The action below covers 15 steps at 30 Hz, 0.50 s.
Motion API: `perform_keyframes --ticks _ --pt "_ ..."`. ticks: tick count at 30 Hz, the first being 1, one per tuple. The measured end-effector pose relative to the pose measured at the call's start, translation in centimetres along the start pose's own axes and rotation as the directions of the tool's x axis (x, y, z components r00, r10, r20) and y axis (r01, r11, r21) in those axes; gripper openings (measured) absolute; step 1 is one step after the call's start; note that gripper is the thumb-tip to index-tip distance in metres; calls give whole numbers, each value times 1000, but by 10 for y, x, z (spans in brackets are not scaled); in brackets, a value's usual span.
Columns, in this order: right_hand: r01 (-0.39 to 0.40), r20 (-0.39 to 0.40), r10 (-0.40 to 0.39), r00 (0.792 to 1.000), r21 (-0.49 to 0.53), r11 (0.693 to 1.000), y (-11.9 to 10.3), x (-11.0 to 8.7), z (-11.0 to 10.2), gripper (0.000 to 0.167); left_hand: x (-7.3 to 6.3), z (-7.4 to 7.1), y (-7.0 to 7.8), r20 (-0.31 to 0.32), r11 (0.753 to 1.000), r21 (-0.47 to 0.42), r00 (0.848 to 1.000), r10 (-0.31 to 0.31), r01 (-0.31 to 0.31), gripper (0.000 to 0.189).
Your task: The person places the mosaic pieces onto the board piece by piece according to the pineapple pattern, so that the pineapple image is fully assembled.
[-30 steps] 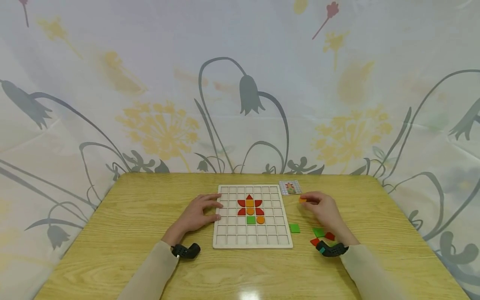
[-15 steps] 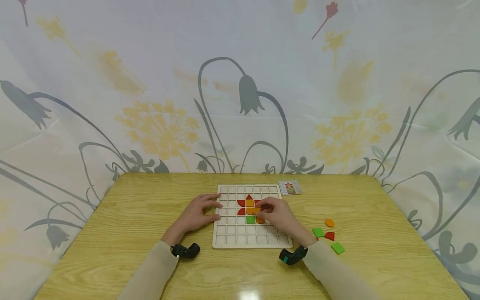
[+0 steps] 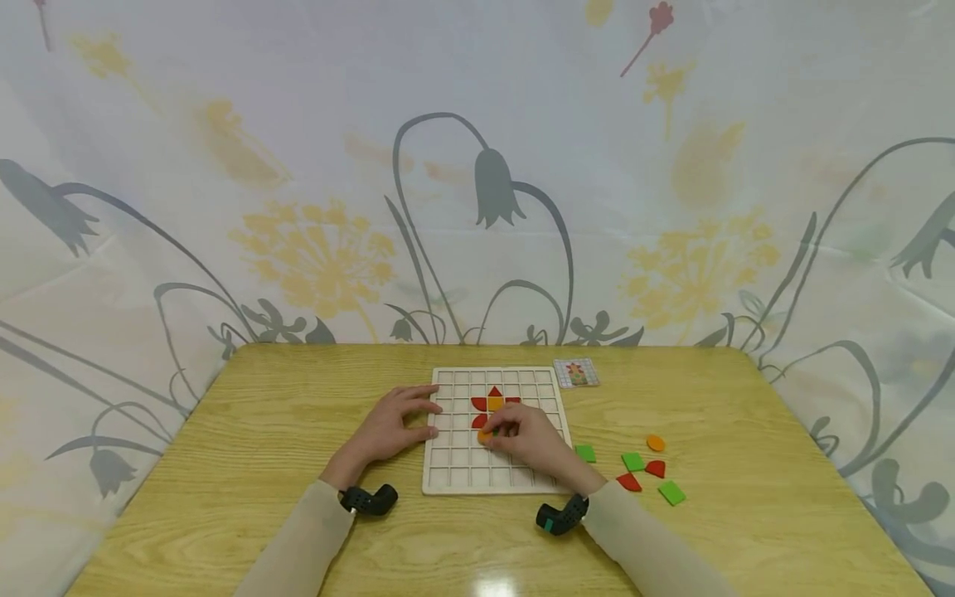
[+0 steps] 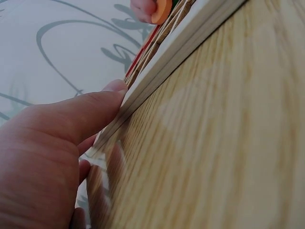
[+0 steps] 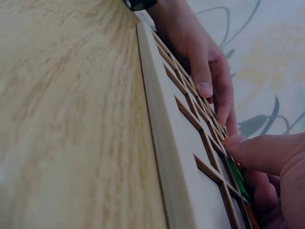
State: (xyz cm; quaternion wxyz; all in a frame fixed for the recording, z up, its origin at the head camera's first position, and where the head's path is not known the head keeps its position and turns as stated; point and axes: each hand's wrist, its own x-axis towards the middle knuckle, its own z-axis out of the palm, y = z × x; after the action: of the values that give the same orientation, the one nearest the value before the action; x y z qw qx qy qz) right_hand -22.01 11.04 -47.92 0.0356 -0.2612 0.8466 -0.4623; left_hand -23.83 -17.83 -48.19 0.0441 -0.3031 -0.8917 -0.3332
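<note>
My left hand [image 3: 394, 424] rests at the left edge of the white grid board [image 3: 455, 478], fingers spread over the rim; in the left wrist view its thumb [image 4: 102, 102] touches the board's side. Over the middle of the board, my right hand [image 3: 525, 438] pinches an orange disc [image 3: 484, 436] between thumb and fingertips, just left of the green square. That disc also shows in the left wrist view [image 4: 162, 12]. Beyond the fingers lie a red triangle [image 3: 495, 391], an orange square [image 3: 496, 404] and red quarter-circle pieces [image 3: 480, 404]. Other set pieces are partly hidden under my right hand.
Right of the board lie loose pieces: an orange disc [image 3: 655, 443], red quarter-circles [image 3: 629, 482] and green squares [image 3: 672, 493]. A small pattern card [image 3: 576, 373] sits by the board's far right corner. Behind the wooden table [image 3: 313, 373] hangs a flowered cloth [image 3: 336, 166].
My right hand has carried the orange disc from the table on the right, across the board, to left of the green square. My left hand has stayed at the board's edge.
</note>
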Motion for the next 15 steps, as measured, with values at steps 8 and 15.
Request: perform_keyframes --ticks 8,15 --pt "55 1 -55 998 -41 998 -3 0 1 8 0 -1 0 -3 1000 1 1000 10 -10 29" --pt "37 -2 -37 999 -53 998 -4 -1 2 8 0 0 0 2 1000 6 1000 -4 4 29"
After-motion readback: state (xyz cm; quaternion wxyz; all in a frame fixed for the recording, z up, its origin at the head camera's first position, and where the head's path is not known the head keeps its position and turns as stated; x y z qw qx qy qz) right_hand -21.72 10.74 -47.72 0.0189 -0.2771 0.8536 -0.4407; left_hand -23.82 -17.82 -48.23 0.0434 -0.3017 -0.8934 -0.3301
